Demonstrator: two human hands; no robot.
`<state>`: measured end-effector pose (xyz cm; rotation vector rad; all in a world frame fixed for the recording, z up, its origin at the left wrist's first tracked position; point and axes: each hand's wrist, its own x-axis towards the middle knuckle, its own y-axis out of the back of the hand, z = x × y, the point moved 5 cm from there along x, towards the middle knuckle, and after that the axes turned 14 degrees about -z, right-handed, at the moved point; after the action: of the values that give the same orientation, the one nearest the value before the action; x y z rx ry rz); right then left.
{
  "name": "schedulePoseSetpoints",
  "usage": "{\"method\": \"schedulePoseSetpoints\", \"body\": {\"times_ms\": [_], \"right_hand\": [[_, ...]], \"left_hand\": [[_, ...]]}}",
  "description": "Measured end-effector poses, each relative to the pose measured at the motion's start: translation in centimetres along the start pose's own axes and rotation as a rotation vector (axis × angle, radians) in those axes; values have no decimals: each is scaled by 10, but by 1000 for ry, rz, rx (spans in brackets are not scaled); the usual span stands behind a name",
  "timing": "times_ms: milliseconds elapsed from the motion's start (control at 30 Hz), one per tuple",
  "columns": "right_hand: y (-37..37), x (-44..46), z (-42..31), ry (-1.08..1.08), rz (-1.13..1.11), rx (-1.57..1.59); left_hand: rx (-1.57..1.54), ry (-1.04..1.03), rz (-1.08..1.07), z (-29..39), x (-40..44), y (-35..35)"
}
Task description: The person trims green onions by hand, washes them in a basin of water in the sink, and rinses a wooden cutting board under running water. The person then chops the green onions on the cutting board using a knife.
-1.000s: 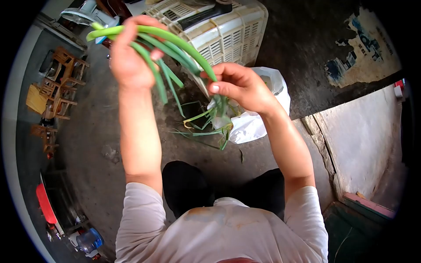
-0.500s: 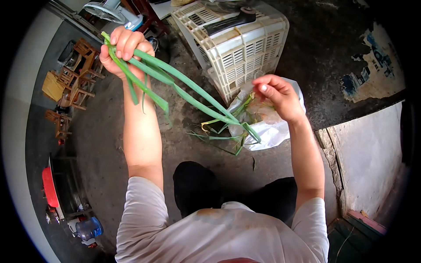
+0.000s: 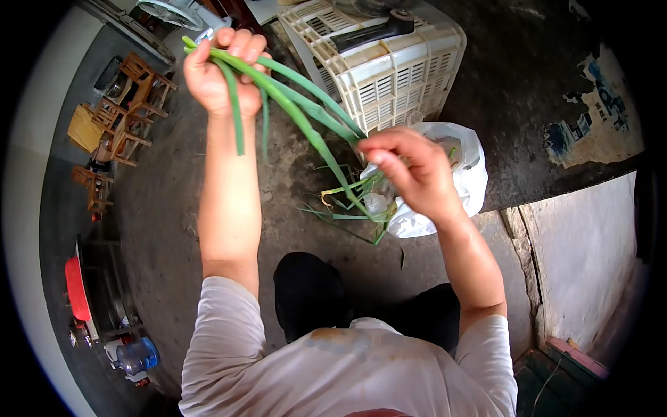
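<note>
My left hand [image 3: 217,82] is raised at the upper left, its fingers closed round a green onion [image 3: 314,137] with long leaves. The leaves slope down to the right, and two short pieces hang below the palm. My right hand [image 3: 420,174] is in a pinch at the end of the upper leaves; its fingertips partly hide the leaf ends. Another long leaf runs below it. Behind and under my right hand lies a white plastic bag [image 3: 472,170], with loose green onion scraps [image 3: 347,208] beside it on the floor.
A cream plastic crate [image 3: 399,76] stands ahead, with a black-handled tool [image 3: 375,31] on top. Wooden stools [image 3: 128,104] are at the far left, with a red basin [image 3: 78,288] and a water jug [image 3: 137,356] lower down. A fan [image 3: 174,12] stands at the top.
My right hand has moved left and closed on the leaf ends. My left hand has shifted slightly right and up with the green onion, and its leaves have swung.
</note>
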<state>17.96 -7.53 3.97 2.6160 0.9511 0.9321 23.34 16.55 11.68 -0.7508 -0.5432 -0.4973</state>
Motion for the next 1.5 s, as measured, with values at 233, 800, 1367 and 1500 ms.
{"method": "schedulePoseSetpoints", "body": {"times_ms": [233,800,1367,1500], "right_hand": [[-27,16,14,-208,-79,-64],[-46,5,37,-356,-214,537],[-10,-65,62,-486,-206,918],[-6,-75,67,-560,-274,760]], "left_hand": [[332,-28,165,-26,-5,-30],[617,64,351,-24,-20,-21],[471,225,-144,-27,-29,-59],[426,127,63,-20,-27,-49]]}}
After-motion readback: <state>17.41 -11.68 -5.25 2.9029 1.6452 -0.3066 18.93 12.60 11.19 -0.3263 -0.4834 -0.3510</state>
